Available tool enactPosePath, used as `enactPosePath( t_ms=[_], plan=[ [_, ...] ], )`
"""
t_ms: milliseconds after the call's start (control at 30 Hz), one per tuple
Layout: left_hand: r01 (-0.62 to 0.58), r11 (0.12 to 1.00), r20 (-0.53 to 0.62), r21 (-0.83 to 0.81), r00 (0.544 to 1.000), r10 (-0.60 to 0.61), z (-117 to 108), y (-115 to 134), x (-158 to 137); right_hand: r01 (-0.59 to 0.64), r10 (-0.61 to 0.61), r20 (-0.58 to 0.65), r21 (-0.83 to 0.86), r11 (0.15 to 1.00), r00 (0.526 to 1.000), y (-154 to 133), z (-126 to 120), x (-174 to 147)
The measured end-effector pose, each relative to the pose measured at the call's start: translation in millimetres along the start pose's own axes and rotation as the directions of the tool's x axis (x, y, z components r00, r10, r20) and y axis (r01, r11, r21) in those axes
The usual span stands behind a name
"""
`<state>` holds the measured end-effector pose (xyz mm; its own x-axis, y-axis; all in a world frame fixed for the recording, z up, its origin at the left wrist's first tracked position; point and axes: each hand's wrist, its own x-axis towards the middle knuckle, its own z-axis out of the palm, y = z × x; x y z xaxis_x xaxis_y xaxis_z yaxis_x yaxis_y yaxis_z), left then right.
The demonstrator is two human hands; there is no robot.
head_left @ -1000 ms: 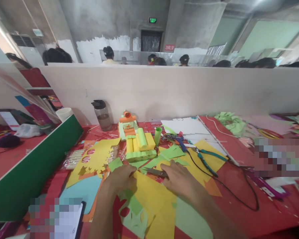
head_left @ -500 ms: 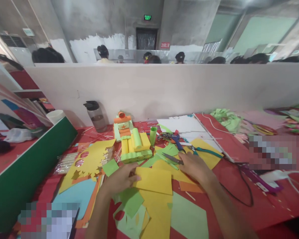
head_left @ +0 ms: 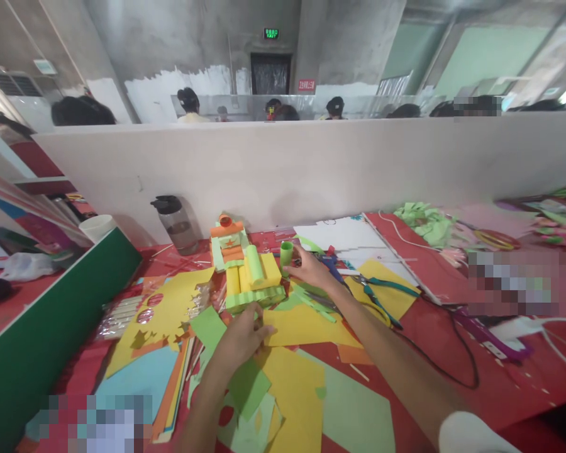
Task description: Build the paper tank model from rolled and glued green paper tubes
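My right hand [head_left: 309, 267] reaches across to a small upright green paper tube [head_left: 286, 253], its thumb and fingers closed around the tube's right side. At the left edge of a yellow paper piece [head_left: 302, 326], my left hand [head_left: 243, 336] is pinched, thumb on top; the exact grip is partly hidden. Just beyond it sits a paper model [head_left: 252, 274] of yellow rolls and blocks with a wavy green strip along its front. An orange and pale green paper model [head_left: 229, 239] stands behind. Scissors [head_left: 375, 309] with a yellow handle lie under my right forearm.
Green-handled pliers [head_left: 387, 286] rest right of the scissors. Yellow sheets, a pale green sheet [head_left: 358, 399] and cut scraps cover the front. A water bottle [head_left: 175, 223] stands before the white partition [head_left: 311, 163]. A green board [head_left: 61, 327] borders the left; a cable [head_left: 457, 384] crosses the right.
My right hand has left the scissors and moved left and away from me onto the green tube. My left hand has shifted slightly; the yellow piece no longer stands raised toward me.
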<state>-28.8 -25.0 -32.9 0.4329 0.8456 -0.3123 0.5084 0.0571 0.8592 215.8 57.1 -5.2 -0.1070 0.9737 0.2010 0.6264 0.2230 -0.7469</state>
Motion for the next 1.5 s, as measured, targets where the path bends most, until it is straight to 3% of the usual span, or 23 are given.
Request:
enactPosePath(
  t_ms=[200, 400, 533, 700, 833, 1000, 1267, 1433, 1500],
  plan=[
    [0.027, 0.984, 0.013, 0.176, 0.999, -0.030, -4.7, 13.2, -8.4, -0.019, 0.020, -0.040, 0.023, 1.000, 0.999, 4.0, 9.2, 6.5],
    [-0.067, 0.922, -0.182, 0.381, 0.972, 0.146, -21.5, 11.4, -8.6, 0.014, -0.004, -0.139, 0.069, 0.998, 0.990, -11.7, -17.9, -11.2],
    [-0.117, 0.933, -0.241, 0.342, 0.948, 0.207, -30.1, 13.8, -9.0, 0.026, -0.024, -0.015, 0.100, 0.995, 1.000, -36.2, -28.7, -41.0],
    [-0.258, 0.944, -0.235, 0.206, 0.923, 0.304, -32.3, 23.1, -15.2, 0.045, -0.061, 0.255, 0.066, 0.997, 0.965, -61.6, -4.6, -74.2],
    [-0.374, 0.909, -0.212, 0.185, 0.888, 0.409, -30.7, 24.8, -19.4, 0.046, -0.032, 0.306, -0.037, 0.998, 0.951, -68.2, 15.9, -81.0],
    [-0.502, 0.821, -0.105, 0.273, 0.833, 0.544, -28.9, 23.9, -22.8, 0.076, -0.072, 0.333, 0.000, 0.997, 0.940, -67.6, 18.8, -81.3],
    [-0.410, 0.893, -0.107, 0.184, 0.895, 0.433, -15.0, 26.5, -22.2, -0.010, 0.018, 0.372, -0.024, 1.000, 0.928, -69.9, 9.5, -83.8],
    [-0.407, 0.907, -0.115, 0.113, 0.901, 0.418, -12.2, 25.7, -19.2, -0.049, 0.052, 0.362, -0.018, 0.999, 0.931, -57.2, -15.1, -81.4],
    [-0.402, 0.910, -0.117, 0.099, 0.904, 0.412, -11.3, 24.6, -17.8, -0.081, 0.115, 0.309, -0.121, 0.989, 0.944, -44.2, -25.8, -80.1]
  ],
)
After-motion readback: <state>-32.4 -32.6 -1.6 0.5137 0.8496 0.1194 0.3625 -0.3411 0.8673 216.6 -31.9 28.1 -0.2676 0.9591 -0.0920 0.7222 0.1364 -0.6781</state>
